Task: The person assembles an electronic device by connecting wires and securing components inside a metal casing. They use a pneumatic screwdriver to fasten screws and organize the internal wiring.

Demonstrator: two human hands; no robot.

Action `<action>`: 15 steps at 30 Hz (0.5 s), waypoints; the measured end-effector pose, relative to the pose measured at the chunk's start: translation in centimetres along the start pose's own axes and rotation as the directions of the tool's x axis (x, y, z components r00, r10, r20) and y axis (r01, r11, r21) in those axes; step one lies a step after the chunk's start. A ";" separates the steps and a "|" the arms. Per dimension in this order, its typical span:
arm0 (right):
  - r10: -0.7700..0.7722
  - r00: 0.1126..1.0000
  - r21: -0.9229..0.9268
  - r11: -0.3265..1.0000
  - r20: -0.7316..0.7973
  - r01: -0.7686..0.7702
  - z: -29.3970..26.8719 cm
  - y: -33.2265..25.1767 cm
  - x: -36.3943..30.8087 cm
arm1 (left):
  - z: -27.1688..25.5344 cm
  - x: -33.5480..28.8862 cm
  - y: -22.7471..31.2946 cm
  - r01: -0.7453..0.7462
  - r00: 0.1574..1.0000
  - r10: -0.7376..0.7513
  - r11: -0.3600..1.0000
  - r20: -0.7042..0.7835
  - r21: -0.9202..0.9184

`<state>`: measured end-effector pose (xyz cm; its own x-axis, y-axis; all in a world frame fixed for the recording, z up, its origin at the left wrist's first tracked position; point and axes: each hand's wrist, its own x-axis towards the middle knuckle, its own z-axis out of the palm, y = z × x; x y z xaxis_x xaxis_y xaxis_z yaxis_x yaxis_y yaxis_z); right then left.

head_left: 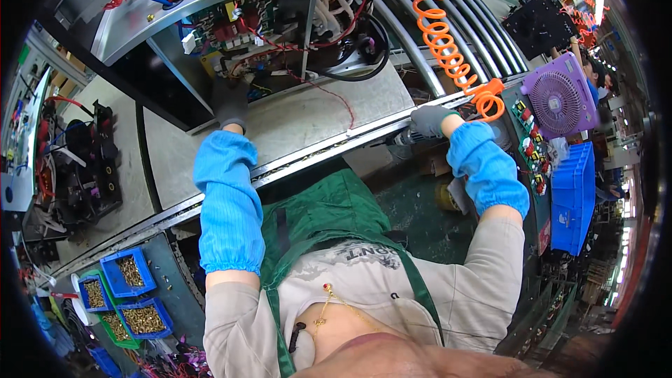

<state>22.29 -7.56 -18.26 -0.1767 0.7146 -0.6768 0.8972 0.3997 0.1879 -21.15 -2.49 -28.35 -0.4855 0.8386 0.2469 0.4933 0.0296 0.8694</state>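
Note:
My left hand, in a dark grey glove, reaches into the open metal cabinet, by a bundle of wires at the lower edge of its circuit board. Shadow and the wires hide its fingers. My right hand, in a grey glove, is curled at the metal edge rail of the workbench, right of the cabinet. What it grips, if anything, cannot be made out. A thin red wire hangs out of the cabinet onto the bench, ending in a white connector.
An orange coiled air hose hangs over the metal rollers. At the right stand a purple fan and a blue bin. Blue trays of brass-coloured parts lie lower left. Another wired assembly sits at the left.

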 end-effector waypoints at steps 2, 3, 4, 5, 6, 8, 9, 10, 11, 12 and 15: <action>0.019 1.000 -0.025 1.000 0.010 -0.019 -0.2 -0.3 1.4 | 0.0 -0.2 0.0 -0.045 0.999 0.045 0.999 -0.026 0.006; 0.028 1.000 -0.058 0.998 0.002 -0.028 -0.5 -0.6 1.7 | -0.1 -0.4 0.2 -0.064 0.997 0.065 0.998 -0.041 0.011; 0.037 0.999 -0.092 0.995 -0.007 -0.038 -0.8 -0.8 1.8 | 0.0 -0.5 0.3 -0.065 0.997 0.066 0.998 -0.047 0.012; 0.041 0.999 -0.125 0.991 -0.014 -0.043 -1.1 -1.4 1.8 | -0.2 -0.8 0.6 -0.063 0.996 0.064 0.998 -0.054 0.018; 0.070 0.994 -0.189 0.978 -0.079 -0.084 -2.0 -3.1 1.4 | -0.4 -0.8 0.8 -0.062 0.996 0.064 0.998 -0.066 0.027; -0.079 0.961 -0.062 0.996 -0.267 0.065 -3.5 -6.7 2.6 | -1.1 -0.9 1.1 0.027 1.000 -0.027 0.995 0.004 0.099; -0.215 0.806 0.152 0.924 -0.551 0.350 -3.2 -8.6 3.9 | -1.0 -1.0 1.5 0.063 0.996 -0.069 0.990 0.050 0.126; -0.229 0.783 0.384 0.771 -0.578 0.508 -5.1 -11.8 3.9 | -1.1 -1.1 1.8 0.068 0.995 -0.076 0.990 0.059 0.123; -0.238 0.746 0.362 0.758 -0.622 0.542 -6.5 -14.4 4.2 | -1.3 -1.1 2.3 0.071 0.995 -0.079 0.990 0.068 0.118; -0.245 0.707 0.339 0.744 -0.663 0.576 -7.5 -16.8 4.7 | -1.3 -1.2 2.5 0.074 0.994 -0.083 0.991 0.077 0.115; -0.106 0.628 0.332 0.775 -0.771 0.538 -9.0 -22.4 8.4 | -1.7 -1.3 3.0 0.050 0.994 -0.054 0.998 0.096 0.046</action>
<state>-2.88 -5.36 -21.73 -0.5180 0.8491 0.1038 0.7347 0.5037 -0.4544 -20.28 -4.38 -25.30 -0.4395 0.8844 0.1573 0.5012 0.0962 0.8600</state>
